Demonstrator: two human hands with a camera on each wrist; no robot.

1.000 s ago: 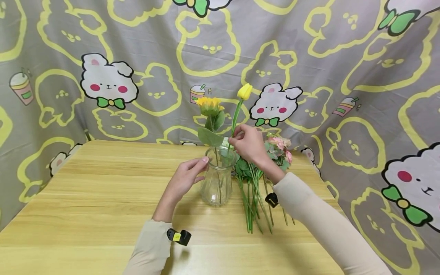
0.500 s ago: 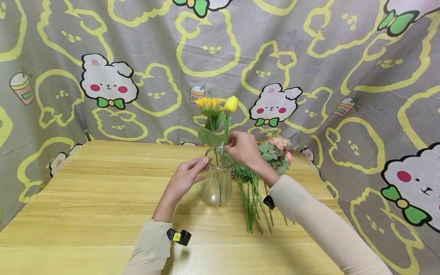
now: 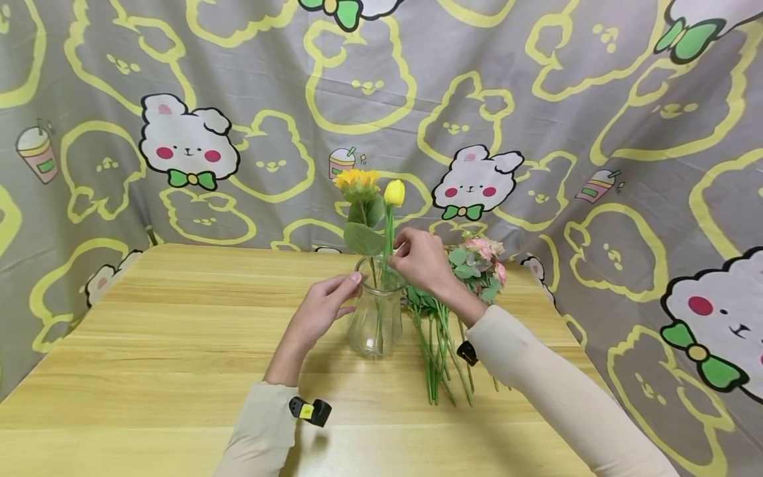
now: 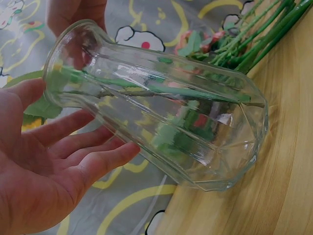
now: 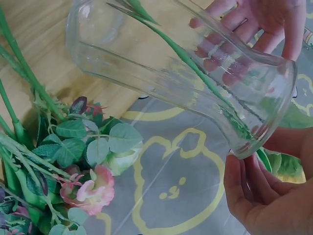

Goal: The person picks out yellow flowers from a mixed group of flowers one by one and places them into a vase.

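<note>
A clear glass vase (image 3: 371,328) stands upright on the table. In it are a sunflower (image 3: 357,183), leaning slightly left, and a yellow tulip (image 3: 394,193) to its right. My right hand (image 3: 424,260) pinches the tulip's green stem at the right side of the vase mouth. The stem's lower end shows through the glass near the bottom in the left wrist view. My left hand (image 3: 322,306) touches the vase from the left, thumb at the rim. In the left wrist view, the left hand's fingers (image 4: 110,161) reach along the neck, extended rather than wrapped round it.
Right of the vase lies a bunch of flowers with pink roses (image 3: 485,249), its long green stems (image 3: 438,361) pointing toward me. The wooden table (image 3: 179,344) meets a grey cartoon-print curtain (image 3: 274,66) at the back.
The tulip has moved left and down, its stem going deeper into the vase, with the right hand following. The sunflower has shifted slightly left. My left hand has stayed in place.
</note>
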